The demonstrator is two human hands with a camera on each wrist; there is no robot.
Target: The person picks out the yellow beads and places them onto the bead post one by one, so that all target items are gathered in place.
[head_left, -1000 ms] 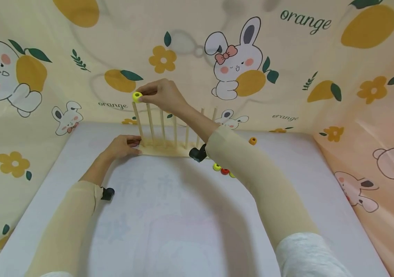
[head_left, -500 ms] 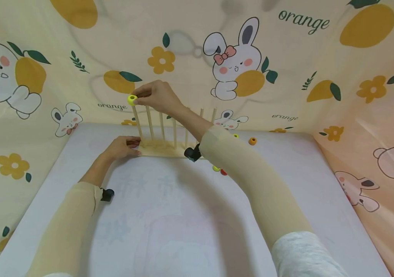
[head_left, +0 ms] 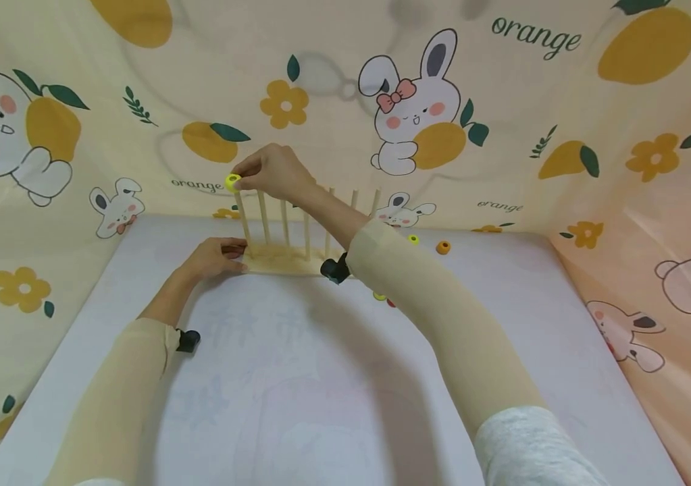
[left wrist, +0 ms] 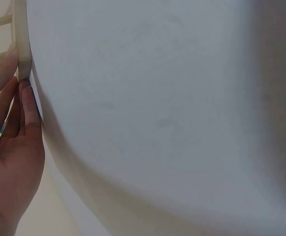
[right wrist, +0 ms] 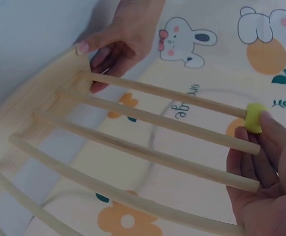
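A pale wooden rack with a row of upright pegs has a flat base (head_left: 281,263) lying along the back of the table. My left hand (head_left: 208,260) grips the left end of that base, thumb on top and fingers curled behind the end, as the right wrist view shows. Thumb and fingers of my right hand (head_left: 281,172) pinch a yellow bead (right wrist: 253,118) with a hole through it. The bead sits at the top end of the leftmost peg (head_left: 243,219), covering its tip. The other visible pegs carry no beads; my right forearm hides part of the rack.
Right of the rack lie another yellow bead (head_left: 413,239) and an orange bead (head_left: 444,248). In front of it, a yellow bead (head_left: 379,295) and a red bead (head_left: 390,303) are partly hidden by my right sleeve. Printed cloth (head_left: 333,40) walls the white table (head_left: 296,378).
My right hand has shifted slightly left and then down, bringing the yellow bead from above the leftmost peg onto its tip. The left hand has stayed on the base.
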